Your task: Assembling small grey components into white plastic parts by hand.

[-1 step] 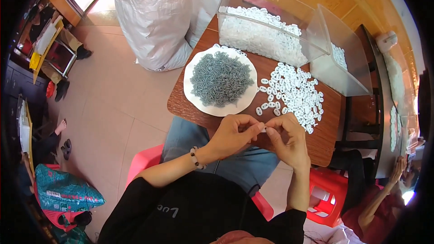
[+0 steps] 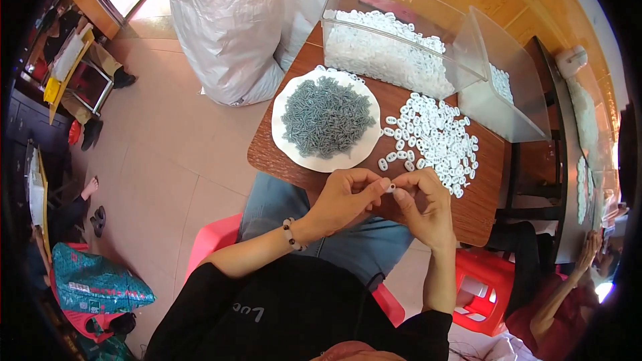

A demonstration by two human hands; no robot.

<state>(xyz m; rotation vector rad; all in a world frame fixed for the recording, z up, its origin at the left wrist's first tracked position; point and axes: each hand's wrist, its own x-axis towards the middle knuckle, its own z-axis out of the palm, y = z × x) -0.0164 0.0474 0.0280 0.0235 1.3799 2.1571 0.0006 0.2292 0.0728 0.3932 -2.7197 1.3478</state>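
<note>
Pinched between thumb and fingertips of both hands, a small white piece point(image 2: 392, 188) is showing a dark spot as the left hand point(image 2: 348, 202) and right hand point(image 2: 426, 212) are meeting just beyond the near edge of a brown table point(image 2: 487, 174), above the lap of a person in a black top point(image 2: 221, 314) and blue jeans point(image 2: 274, 204). Each hand's fingers are closing on the piece, the tips nearly touching. A beaded bracelet point(image 2: 289, 234) is circling the left wrist. Just ahead, a white plate point(image 2: 359, 153) is holding a heap of grey pieces point(image 2: 328, 117), while loose white ovals point(image 2: 435, 137) are spreading across the tabletop to its right. Behind them, a clear bin point(image 2: 461, 80) is holding many more white parts, with a second clear container point(image 2: 498, 112) standing beside it. Beyond the table's left side, a pale sack point(image 2: 227, 37) is standing on the tiled floor point(image 2: 160, 140). At right, a red stool point(image 2: 503, 284) is standing near another person in dark red point(image 2: 562, 324).
</note>
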